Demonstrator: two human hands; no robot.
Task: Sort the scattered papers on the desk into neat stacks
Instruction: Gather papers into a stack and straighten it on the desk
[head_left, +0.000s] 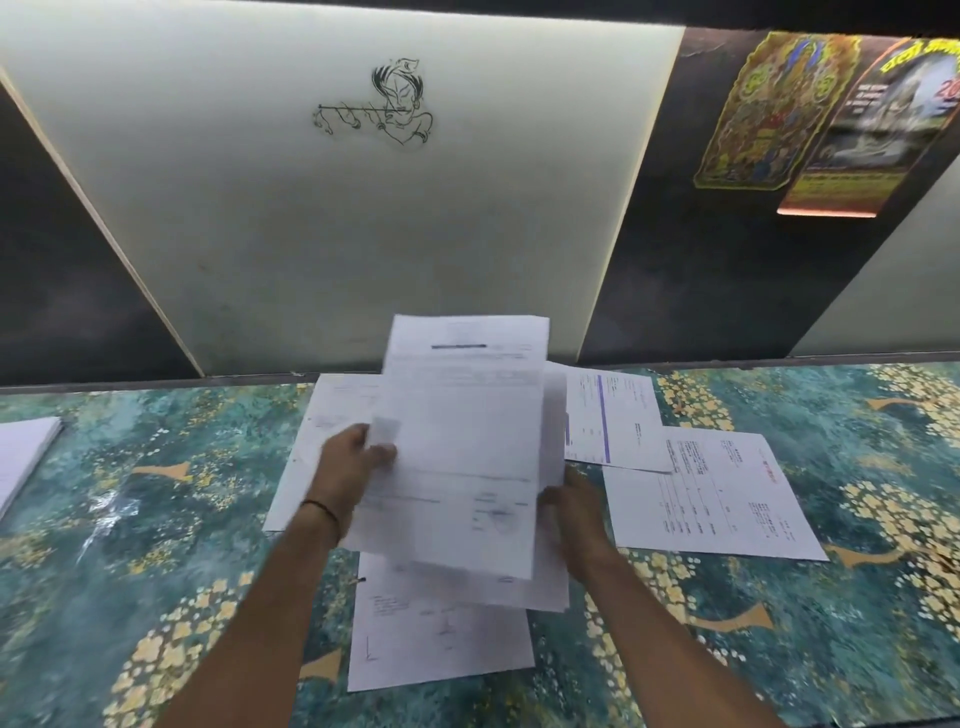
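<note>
The person is in the gathering step, holding a bundle (462, 441) of sheets up over the middle of the desk (156, 519), tilted toward the camera and blurred. The left hand (353, 457) pinches the bundle's left edge, thumb on the front face and fingers behind. The right hand (569, 512) sits at the lower right edge. Most of its fingers are hidden by paper, but it appears to clasp the rear sheets there. The bundle is uneven, with the front sheet standing higher and further left than those behind it.

Several papers lie loose on the desk:
- a left sheet (317, 447) partly behind the bundle
- a near sheet (441, 644) under the forearms
- a purple-striped sheet (618, 415) to the right
- a red-printed sheet (727, 499), which the striped one overlaps at a corner

A finished-looking stack (23, 457) rests at the far left edge, well apart from the rest.

Sorting looks roughly midway, with one stack down, a handful in hand and four sheets left to collect. The next move likely calls for squaring the bundle, perhaps by tapping its bottom edge on the desk so the offset sheets line up. One hand would then be free to slide up another loose sheet. The main risk is a thin sheet slipping out while the grip changes.
</note>
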